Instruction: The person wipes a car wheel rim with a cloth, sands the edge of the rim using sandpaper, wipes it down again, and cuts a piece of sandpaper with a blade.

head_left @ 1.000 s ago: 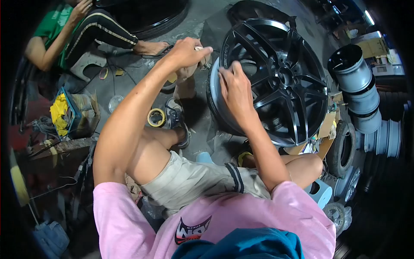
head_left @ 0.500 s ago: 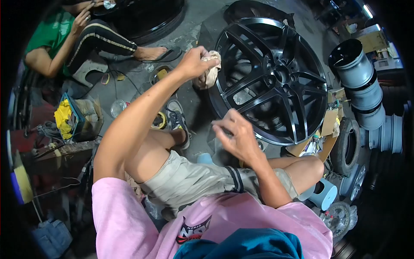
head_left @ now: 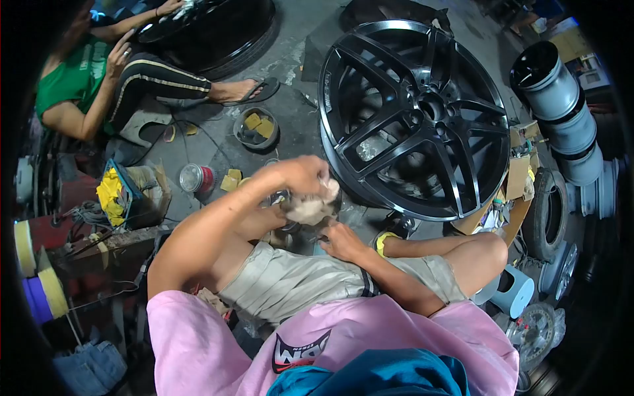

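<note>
My left hand [head_left: 305, 177] grips a crumpled pale beige cloth [head_left: 309, 210], which hangs over my lap and is blurred by motion. Just below the cloth is my right hand [head_left: 342, 241], its fingers curled together; what they hold, if anything, I cannot make out. A large black alloy wheel rim [head_left: 432, 109] with split spokes and a shiny edge lies face up ahead of me, to the right of both hands. Neither hand touches it.
At upper left a co-worker in a green shirt [head_left: 69, 89] sits by a black wheel [head_left: 218, 39]. Near them are a bowl with sanding pads [head_left: 256, 129] and a clear jar [head_left: 196, 177]. Stacked silver rims [head_left: 555, 109], a tire [head_left: 545, 214] and a cardboard box [head_left: 518, 178] stand right.
My left hand has drawn the cloth off the rim's left edge and down toward my lap. My right hand has moved down and left, close to the cloth, its fingers curled in.
</note>
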The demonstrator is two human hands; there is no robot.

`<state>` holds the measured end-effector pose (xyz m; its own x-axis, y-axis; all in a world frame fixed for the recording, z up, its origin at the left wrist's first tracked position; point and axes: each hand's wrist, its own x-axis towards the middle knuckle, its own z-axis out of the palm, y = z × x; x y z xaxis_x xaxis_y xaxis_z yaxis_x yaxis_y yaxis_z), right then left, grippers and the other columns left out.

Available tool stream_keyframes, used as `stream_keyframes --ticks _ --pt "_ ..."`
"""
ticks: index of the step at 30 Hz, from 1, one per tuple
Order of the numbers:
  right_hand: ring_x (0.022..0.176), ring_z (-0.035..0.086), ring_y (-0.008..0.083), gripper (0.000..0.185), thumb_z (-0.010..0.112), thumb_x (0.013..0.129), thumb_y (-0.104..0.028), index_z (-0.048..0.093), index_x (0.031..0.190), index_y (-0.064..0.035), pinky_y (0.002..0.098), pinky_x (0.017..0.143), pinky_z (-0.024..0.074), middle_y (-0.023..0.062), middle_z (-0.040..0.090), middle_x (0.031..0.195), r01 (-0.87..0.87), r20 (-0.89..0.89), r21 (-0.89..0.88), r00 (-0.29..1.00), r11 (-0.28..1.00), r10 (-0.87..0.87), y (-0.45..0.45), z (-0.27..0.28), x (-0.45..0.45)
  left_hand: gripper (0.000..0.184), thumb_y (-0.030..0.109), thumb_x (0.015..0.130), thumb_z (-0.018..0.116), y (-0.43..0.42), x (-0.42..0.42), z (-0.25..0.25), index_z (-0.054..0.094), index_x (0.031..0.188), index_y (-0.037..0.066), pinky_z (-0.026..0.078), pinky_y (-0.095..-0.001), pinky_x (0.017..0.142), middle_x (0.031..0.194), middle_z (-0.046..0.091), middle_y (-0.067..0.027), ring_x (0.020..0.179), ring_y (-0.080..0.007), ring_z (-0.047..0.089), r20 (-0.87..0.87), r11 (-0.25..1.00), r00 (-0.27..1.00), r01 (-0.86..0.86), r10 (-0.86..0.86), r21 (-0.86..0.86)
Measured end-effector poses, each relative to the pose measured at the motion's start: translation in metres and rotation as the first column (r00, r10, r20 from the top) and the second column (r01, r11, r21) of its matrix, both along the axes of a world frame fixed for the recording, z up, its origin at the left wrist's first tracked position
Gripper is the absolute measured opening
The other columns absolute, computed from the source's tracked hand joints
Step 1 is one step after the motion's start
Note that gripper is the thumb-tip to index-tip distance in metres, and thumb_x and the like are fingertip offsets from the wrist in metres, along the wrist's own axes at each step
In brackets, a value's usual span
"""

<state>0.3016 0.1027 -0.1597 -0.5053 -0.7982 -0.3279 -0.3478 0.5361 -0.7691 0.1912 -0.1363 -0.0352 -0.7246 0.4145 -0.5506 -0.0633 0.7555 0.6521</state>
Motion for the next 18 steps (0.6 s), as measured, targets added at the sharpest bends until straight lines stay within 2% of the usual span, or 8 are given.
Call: stream_keyframes --ticks 1,2,4,5,7,9,15,18 --pt "0.102 0.069 0.0468 0.02 0.077 0.084 -0.013 0.077 0.1 -0.0009 0.052 0.09 0.0569 0.0264 0.065 0.113 0.048 0.01 -0.021 0.999 0.999 -0.048 0.001 0.0 -0.001 0.045 0.038 0.086 0.086 -0.007 -0.008 0.015 0.069 0.107 0.002 0.056 -0.041 0.074 0.085 0.068 -0.0131 0.083 -0.0254 0.07 -0.064 0.999 0.998 0.022 -0.02 0.024" --pt "0.102 0.069 0.0468 0.02 0.077 0.084 -0.013 0.077 0.1 -0.0009 0.052 0.09 0.0569 0.0264 0.065 0.113 0.047 0.012 -0.021 0.999 0.999 -0.047 0.002 -0.003 -0.001 0.043 0.037 0.087 0.084 -0.017 -0.018 0.031 0.068 0.108 0.004 0.054 -0.0359 0.062 0.084 0.068 -0.009 0.074 -0.0193 0.067 0.158 0.989 0.981 -0.125 0.112 0.075" --pt "0.106 0.069 0.0467 0.024 0.079 0.082 -0.011 0.077 0.103 -0.0009 0.0507 0.093 0.0569 0.0258 0.065 0.115 0.01 0.057 0.0 0.998 1.0 -0.01 0.004 -0.013 -0.002 0.036 0.036 0.09 0.083 -0.036 -0.031 0.058 0.066 0.106 0.008 0.045 -0.03 0.051 0.082 0.067 -0.0015 0.067 -0.0107 0.06 0.198 0.954 0.951 -0.268 0.239 0.134" --pt "0.106 0.069 0.0467 0.024 0.079 0.082 -0.011 0.077 0.103 -0.0009 0.0507 0.093 0.0569 0.0258 0.065 0.115 0.006 0.06 0.003 0.998 1.0 -0.006 0.004 -0.015 -0.002 0.036 0.035 0.09 0.084 -0.043 -0.037 0.069 0.065 0.105 0.008 0.044 -0.0283 0.053 0.082 0.067 -0.0001 0.068 -0.0082 0.059 0.203 0.937 0.94 -0.308 0.274 0.164" --pt "0.109 0.066 0.0428 0.027 0.077 0.081 -0.013 0.077 0.106 -0.0025 0.049 0.095 0.0546 0.023 0.065 0.109 -0.031 0.108 0.035 0.994 0.999 0.027 0.005 -0.019 0.002 0.037 0.036 0.089 0.086 -0.056 -0.048 0.063 0.065 0.101 0.008 0.044 -0.0255 0.055 0.082 0.066 0.0015 0.068 -0.007 0.059 -0.004 0.919 0.958 -0.273 0.286 0.285" --pt "0.109 0.066 0.0425 0.027 0.077 0.081 -0.013 0.077 0.106 -0.0026 0.0485 0.096 0.0546 0.0226 0.065 0.11 -0.049 0.138 0.042 0.99 0.998 0.042 0.004 -0.028 0.005 0.039 0.038 0.089 0.086 -0.053 -0.055 0.06 0.063 0.098 0.008 0.046 -0.0245 0.059 0.083 0.066 0.0018 0.07 -0.0065 0.06 -0.132 0.843 0.886 -0.363 0.444 0.396" --pt "0.111 0.065 0.0415 0.026 0.075 0.081 -0.011 0.077 0.105 -0.0029 0.0473 0.097 0.0544 0.0218 0.066 0.11 -0.091 0.193 0.06 0.978 0.994 0.078 -0.005 -0.041 0.007 0.057 0.05 0.084 0.088 -0.031 -0.066 0.016 0.065 0.098 0.0 0.053 -0.0356 0.072 0.084 0.07 -0.0119 0.079 -0.0159 0.065 -0.468 0.838 0.699 -0.497 0.54 0.224" --pt "0.108 0.067 0.042 0.025 0.076 0.081 -0.011 0.078 0.105 -0.0039 0.0476 0.096 0.0556 0.0231 0.066 0.112 -0.084 0.177 0.033 0.981 0.996 0.077 -0.005 -0.048 0.004 0.059 0.052 0.084 0.088 -0.031 -0.063 0.013 0.066 0.098 -0.001 0.053 -0.0359 0.072 0.083 0.07 -0.0123 0.078 -0.016 0.064 -0.364 0.816 0.732 -0.545 0.576 0.194"
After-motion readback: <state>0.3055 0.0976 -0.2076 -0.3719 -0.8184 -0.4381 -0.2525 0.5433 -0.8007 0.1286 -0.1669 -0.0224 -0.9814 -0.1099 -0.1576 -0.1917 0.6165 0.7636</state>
